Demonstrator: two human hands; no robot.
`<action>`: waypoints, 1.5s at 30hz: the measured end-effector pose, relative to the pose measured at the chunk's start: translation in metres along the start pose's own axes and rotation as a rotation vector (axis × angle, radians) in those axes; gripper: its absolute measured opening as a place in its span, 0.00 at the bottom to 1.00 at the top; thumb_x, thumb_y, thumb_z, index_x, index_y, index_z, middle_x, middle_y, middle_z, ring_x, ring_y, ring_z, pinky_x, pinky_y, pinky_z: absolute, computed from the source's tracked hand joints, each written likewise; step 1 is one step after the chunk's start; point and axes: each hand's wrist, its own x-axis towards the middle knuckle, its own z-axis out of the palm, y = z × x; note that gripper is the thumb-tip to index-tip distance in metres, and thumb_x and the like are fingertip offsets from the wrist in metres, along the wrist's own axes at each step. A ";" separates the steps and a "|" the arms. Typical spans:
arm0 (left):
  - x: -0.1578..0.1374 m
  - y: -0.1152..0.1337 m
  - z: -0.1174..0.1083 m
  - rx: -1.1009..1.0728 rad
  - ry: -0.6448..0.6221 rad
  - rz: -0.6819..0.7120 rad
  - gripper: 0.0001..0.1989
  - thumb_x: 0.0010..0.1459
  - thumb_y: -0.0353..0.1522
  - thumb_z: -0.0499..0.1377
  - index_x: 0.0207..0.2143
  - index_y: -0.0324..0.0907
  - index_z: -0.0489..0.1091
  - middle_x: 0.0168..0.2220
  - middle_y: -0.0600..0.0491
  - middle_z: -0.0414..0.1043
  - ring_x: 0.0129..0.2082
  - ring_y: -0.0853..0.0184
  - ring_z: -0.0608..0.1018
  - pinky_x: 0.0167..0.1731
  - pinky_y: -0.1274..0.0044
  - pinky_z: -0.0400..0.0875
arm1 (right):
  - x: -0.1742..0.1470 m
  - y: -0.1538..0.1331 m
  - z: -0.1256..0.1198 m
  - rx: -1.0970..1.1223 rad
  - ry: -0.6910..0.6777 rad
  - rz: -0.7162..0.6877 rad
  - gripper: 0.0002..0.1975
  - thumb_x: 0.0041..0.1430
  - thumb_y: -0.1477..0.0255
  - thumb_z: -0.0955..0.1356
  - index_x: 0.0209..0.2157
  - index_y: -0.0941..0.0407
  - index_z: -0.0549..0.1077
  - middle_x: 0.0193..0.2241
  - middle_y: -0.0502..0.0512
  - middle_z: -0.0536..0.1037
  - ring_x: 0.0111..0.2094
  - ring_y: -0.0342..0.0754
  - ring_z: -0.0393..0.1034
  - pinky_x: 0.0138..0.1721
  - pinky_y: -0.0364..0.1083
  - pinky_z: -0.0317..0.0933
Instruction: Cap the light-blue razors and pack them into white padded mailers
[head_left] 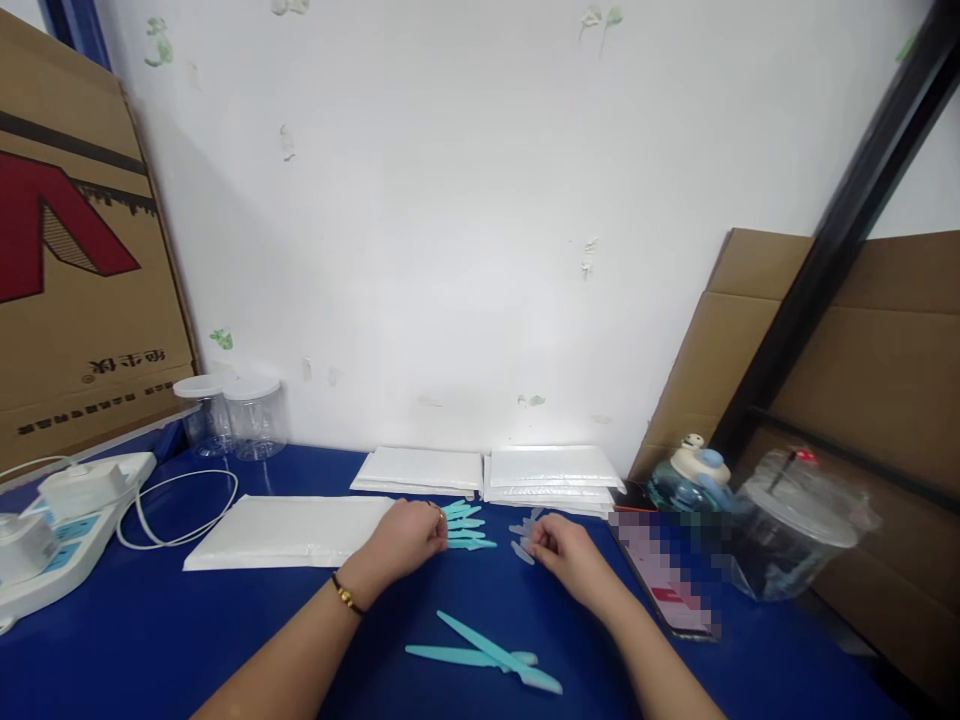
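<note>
My left hand (409,538) is closed at the left end of a fan of turquoise eyebrow razors (466,524), whose slim ends stick out to the right from its fingers. Across a small gap, my right hand (562,552) has its thumb and fingers pinched together. Several small translucent caps (522,550) lie right beside those fingertips; what the pinch holds is hidden. Closer to me, two more turquoise razors lie crossed on the blue table, one slanted on top (487,640) and one nearly level beneath (442,654).
White padded envelopes lie at left (277,530) and in stacks by the wall (420,470), (551,468). A phone (664,580), a bagged tub (795,520) and a figurine (686,480) stand right; a power strip (97,540), cable (172,545) and clear jars (255,420) left.
</note>
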 end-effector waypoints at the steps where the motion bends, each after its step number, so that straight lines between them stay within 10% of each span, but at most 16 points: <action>1: 0.001 -0.006 -0.002 0.014 0.010 -0.031 0.07 0.49 0.29 0.55 0.27 0.44 0.73 0.29 0.55 0.75 0.29 0.67 0.74 0.31 0.78 0.59 | 0.002 0.005 -0.001 -0.011 0.028 0.017 0.04 0.52 0.73 0.65 0.25 0.56 0.67 0.25 0.49 0.69 0.27 0.43 0.64 0.29 0.41 0.56; 7: -0.002 -0.009 -0.005 -0.087 0.046 -0.022 0.09 0.48 0.36 0.60 0.33 0.45 0.73 0.34 0.54 0.72 0.35 0.66 0.73 0.33 0.79 0.62 | -0.006 -0.006 -0.013 0.053 0.001 -0.015 0.05 0.51 0.70 0.66 0.27 0.57 0.70 0.26 0.50 0.70 0.25 0.43 0.62 0.28 0.41 0.57; 13: -0.015 0.026 0.011 -0.294 -0.233 0.310 0.16 0.42 0.44 0.65 0.34 0.47 0.74 0.32 0.56 0.71 0.29 0.69 0.71 0.24 0.81 0.60 | -0.023 -0.027 -0.023 0.308 -0.438 0.011 0.13 0.46 0.62 0.71 0.24 0.58 0.71 0.17 0.46 0.65 0.20 0.39 0.58 0.21 0.38 0.52; 21: -0.008 0.023 0.018 -0.341 -0.266 0.161 0.10 0.47 0.40 0.61 0.29 0.44 0.74 0.25 0.57 0.71 0.24 0.71 0.70 0.20 0.81 0.57 | -0.023 -0.025 -0.021 0.330 -0.590 0.095 0.13 0.49 0.61 0.69 0.30 0.57 0.74 0.19 0.48 0.71 0.18 0.39 0.60 0.19 0.38 0.54; 36: -0.004 -0.011 -0.003 -0.140 0.066 -0.062 0.14 0.45 0.40 0.61 0.35 0.45 0.71 0.34 0.54 0.71 0.33 0.67 0.72 0.28 0.79 0.60 | 0.000 -0.005 -0.017 -0.029 0.080 -0.054 0.11 0.56 0.65 0.63 0.31 0.56 0.73 0.29 0.53 0.73 0.30 0.46 0.66 0.32 0.43 0.58; 45: -0.026 0.047 0.016 -0.117 -0.245 0.199 0.08 0.45 0.40 0.63 0.27 0.46 0.73 0.27 0.57 0.72 0.25 0.69 0.71 0.22 0.79 0.56 | -0.022 -0.025 -0.015 0.211 -0.482 -0.067 0.16 0.38 0.62 0.75 0.29 0.57 0.74 0.22 0.46 0.67 0.22 0.39 0.58 0.21 0.37 0.51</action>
